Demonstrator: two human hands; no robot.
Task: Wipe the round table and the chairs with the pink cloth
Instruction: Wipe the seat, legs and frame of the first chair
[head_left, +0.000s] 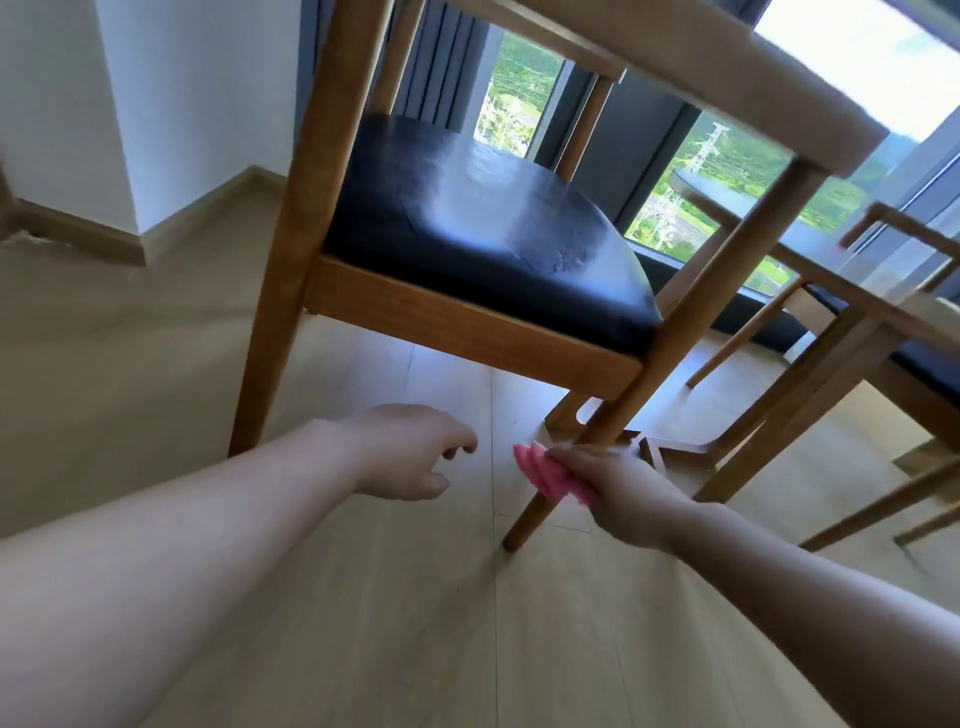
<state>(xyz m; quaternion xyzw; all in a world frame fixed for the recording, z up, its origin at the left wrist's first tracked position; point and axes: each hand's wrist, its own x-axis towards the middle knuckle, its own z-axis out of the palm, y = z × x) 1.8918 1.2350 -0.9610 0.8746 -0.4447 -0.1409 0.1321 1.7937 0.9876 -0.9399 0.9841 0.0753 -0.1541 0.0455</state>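
Your right hand (618, 488) grips the pink cloth (548, 475), fingers curled round the bunched fabric and pressing it against the lower part of the near chair's front leg (660, 374). Judged from this, the step in hand is wiping that leg. To do it well, wrap the cloth round the leg rather than dabbing one face, and draw it along the full length down to the foot on the floor (363, 597); keep pressure light so the chair (467, 249) does not skid. The cloth lies at your hand's 9 o'clock side, its folds protruding past the fingers, touching the leg. Your left hand (410, 452) hangs at 9 o'clock of the cloth, near but apart, fingers loosely curled and holding nothing; you could steady the chair with it. A second chair (852, 364) stands at 3 o'clock, and the round bench (696, 187) lies beyond at 1 o'clock.
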